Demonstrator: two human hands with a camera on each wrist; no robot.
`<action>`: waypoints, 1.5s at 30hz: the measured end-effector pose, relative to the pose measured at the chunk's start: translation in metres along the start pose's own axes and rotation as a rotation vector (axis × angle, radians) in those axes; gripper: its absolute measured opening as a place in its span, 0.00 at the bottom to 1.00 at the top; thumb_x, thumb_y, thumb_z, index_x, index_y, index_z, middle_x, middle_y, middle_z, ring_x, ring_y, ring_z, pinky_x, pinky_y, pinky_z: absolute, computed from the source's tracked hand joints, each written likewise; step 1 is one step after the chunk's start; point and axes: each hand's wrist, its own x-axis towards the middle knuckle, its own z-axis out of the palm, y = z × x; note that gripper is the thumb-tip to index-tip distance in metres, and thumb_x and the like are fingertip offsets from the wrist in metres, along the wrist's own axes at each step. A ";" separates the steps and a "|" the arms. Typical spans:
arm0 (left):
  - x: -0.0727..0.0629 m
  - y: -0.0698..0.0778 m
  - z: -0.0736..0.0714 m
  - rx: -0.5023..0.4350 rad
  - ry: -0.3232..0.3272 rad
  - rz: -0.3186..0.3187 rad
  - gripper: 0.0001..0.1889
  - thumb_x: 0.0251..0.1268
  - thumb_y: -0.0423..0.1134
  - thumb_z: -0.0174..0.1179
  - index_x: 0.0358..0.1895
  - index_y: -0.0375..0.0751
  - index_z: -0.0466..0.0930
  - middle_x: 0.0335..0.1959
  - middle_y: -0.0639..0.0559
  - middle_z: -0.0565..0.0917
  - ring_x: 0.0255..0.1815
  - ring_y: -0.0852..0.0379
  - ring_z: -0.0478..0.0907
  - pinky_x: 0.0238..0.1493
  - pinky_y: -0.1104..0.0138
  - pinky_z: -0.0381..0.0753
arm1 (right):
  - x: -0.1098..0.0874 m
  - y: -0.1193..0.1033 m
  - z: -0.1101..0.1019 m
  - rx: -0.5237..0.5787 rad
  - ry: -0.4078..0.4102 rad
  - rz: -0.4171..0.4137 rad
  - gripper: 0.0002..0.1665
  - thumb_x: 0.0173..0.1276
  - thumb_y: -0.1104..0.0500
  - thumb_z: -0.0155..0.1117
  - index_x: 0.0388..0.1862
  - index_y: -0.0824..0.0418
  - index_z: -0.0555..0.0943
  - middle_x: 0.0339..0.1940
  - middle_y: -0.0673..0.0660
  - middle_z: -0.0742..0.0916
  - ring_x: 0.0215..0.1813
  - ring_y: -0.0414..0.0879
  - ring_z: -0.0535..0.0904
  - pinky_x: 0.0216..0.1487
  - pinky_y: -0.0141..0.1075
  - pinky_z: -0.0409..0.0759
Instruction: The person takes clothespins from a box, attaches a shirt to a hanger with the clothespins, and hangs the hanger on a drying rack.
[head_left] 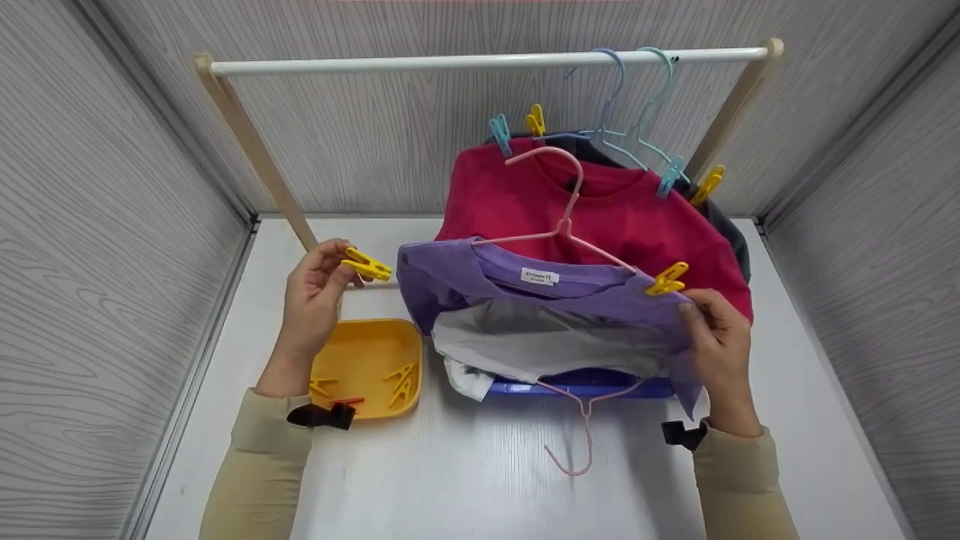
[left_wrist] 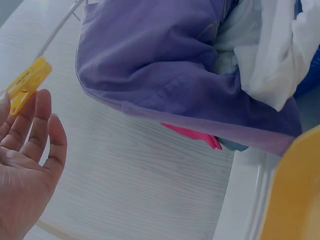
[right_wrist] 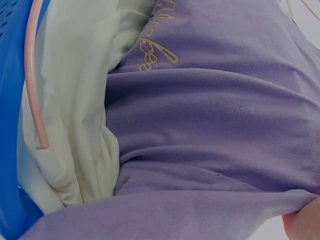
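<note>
In the head view my left hand (head_left: 315,296) pinches a yellow clothespin (head_left: 366,265), just left of a purple shirt (head_left: 442,266). The left wrist view shows that clothespin between thumb and fingers, apart from the cloth. My right hand (head_left: 720,330) grips the shirt's right shoulder edge between thumb and fingers. A pink hanger (head_left: 566,225) sits inside the shirt's neck, its hook pointing up. Near the right hand, another yellow clothespin (head_left: 667,279) is clipped on the shirt's right shoulder.
A white rod (head_left: 450,63) carries a crimson shirt (head_left: 510,195) and a dark garment behind it, both clipped. A yellow bin (head_left: 364,360) holds several clothespins. White cloth (head_left: 540,341) and a second pink hanger (head_left: 589,435) lie on a blue basket (head_left: 517,388).
</note>
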 end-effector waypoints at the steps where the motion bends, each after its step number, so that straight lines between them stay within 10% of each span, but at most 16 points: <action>1: 0.001 0.000 0.001 0.004 0.008 0.008 0.11 0.74 0.28 0.51 0.54 0.24 0.71 0.43 0.41 0.80 0.39 0.50 0.78 0.44 0.67 0.79 | 0.000 0.000 0.000 0.001 -0.001 0.000 0.07 0.64 0.83 0.54 0.37 0.81 0.78 0.33 0.49 0.84 0.36 0.36 0.76 0.41 0.25 0.74; 26: 0.032 -0.001 0.037 0.096 0.135 0.057 0.07 0.69 0.26 0.56 0.46 0.23 0.75 0.38 0.46 0.81 0.38 0.56 0.78 0.45 0.70 0.78 | -0.005 0.033 -0.004 0.018 0.007 0.016 0.07 0.66 0.80 0.55 0.38 0.78 0.80 0.34 0.46 0.85 0.37 0.38 0.78 0.41 0.27 0.74; 45: 0.042 -0.001 0.046 0.284 0.098 0.178 0.07 0.67 0.31 0.60 0.43 0.30 0.80 0.37 0.46 0.84 0.39 0.57 0.76 0.46 0.67 0.73 | -0.001 0.001 0.002 0.032 0.005 0.008 0.06 0.64 0.83 0.53 0.36 0.82 0.77 0.33 0.48 0.85 0.37 0.36 0.78 0.41 0.26 0.74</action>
